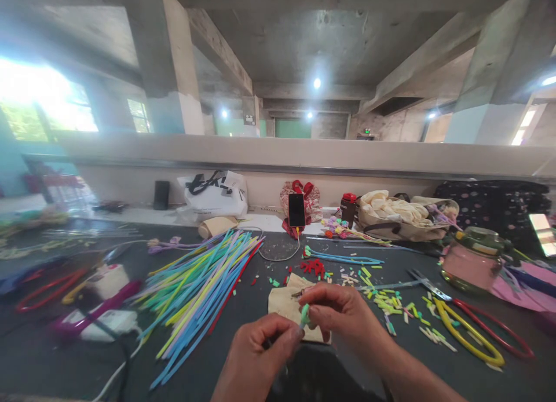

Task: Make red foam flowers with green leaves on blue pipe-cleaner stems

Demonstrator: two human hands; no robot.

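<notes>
Between both hands, above a beige cloth (278, 300), is a small green piece (304, 315) with a light-blue stem. My left hand (263, 353) pinches the blue stem at its lower end. The thumb and fingers of my right hand (343, 315) are closed on the green piece. A pile of long coloured pipe cleaners (204, 298) lies left of the hands. Short cut green and yellow pieces (391, 303) are scattered to the right, and red pieces (313, 267) lie just beyond the cloth.
Scissors (434, 289) with red and yellow handles and a glass jar (471, 263) stand out at right. A phone (296, 209) leans at the back, its cable on the dark table. Behind are a white bag (215, 196) and a dark bottle (348, 209). A magenta tool (104, 306) is at left.
</notes>
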